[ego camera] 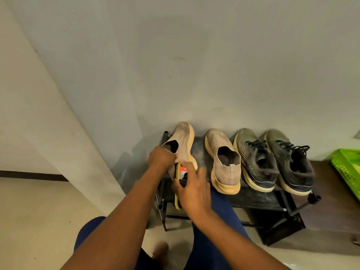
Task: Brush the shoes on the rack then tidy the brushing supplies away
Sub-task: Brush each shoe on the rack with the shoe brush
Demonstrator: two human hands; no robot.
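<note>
Pale walls and a light floor are seen behind a low black shoe rack (259, 199), which is set against the wall. Four shoes are kept on its top shelf. At about nine o'clock on the shelf, a tan slip-on shoe (184, 137) is tipped up on its side and is gripped at its opening by the left hand (161, 159), whose fingers are curled tight around the cloth. A yellow-edged brush (180, 184) is held in the right hand (191, 189) and is pressed against the heel of that shoe; the fingers are wrapped around it. A red and white label is stuck on the brush, but its words are too blurred to be read. The second tan shoe (224, 162) is stood in the middle, and two dark laced shoes (274, 160) are at three o'clock; a small mark is seen on one side, but it cannot be read. A green basket (348, 172) is placed far out at three o'clock. The brushing step seems to be in hand, on the first shoe. Next, short strokes are likely needed along the heel and sole, and then the shoe can be put back flat.
</note>
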